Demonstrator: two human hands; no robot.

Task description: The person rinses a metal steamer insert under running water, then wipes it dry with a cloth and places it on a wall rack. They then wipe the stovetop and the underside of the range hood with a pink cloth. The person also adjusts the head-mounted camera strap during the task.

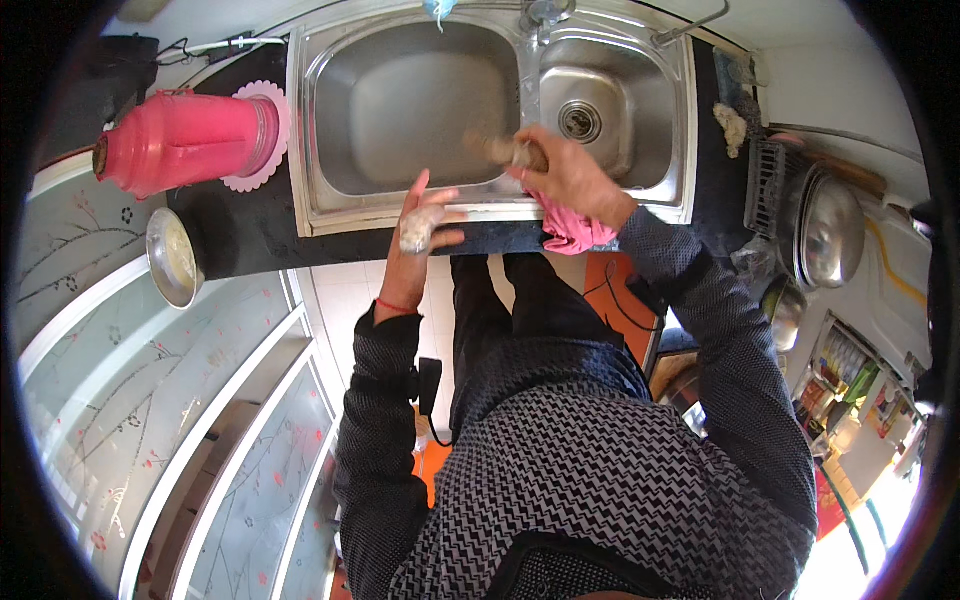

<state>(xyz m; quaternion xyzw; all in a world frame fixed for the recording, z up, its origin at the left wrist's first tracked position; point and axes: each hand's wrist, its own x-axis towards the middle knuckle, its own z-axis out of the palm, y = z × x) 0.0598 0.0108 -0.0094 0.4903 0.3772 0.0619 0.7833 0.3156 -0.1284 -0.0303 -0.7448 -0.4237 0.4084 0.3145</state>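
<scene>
My left hand (416, 240) is raised before the counter's front edge, palm up with its fingers spread. A pale, lumpy piece (417, 229), perhaps dough or a peeled root, lies on it. My right hand (566, 169) is over the divider of the double steel sink (420, 112), closed on a blurred brownish object (514, 152) whose kind I cannot tell. Beneath that hand a pink cloth (574, 225) hangs over the sink's front rim. The faucet (547, 13) stands at the back, and the small basin (649, 112) has a drain strainer (580, 121).
A pink thermos flask (187, 141) lies at the left by a scalloped pink mat (270, 112). A metal bowl (174, 259) sits at the counter's left front edge. Steel basins (832, 229), a dark rack (763, 184) and a pale scrubber-like lump (730, 129) are at the right.
</scene>
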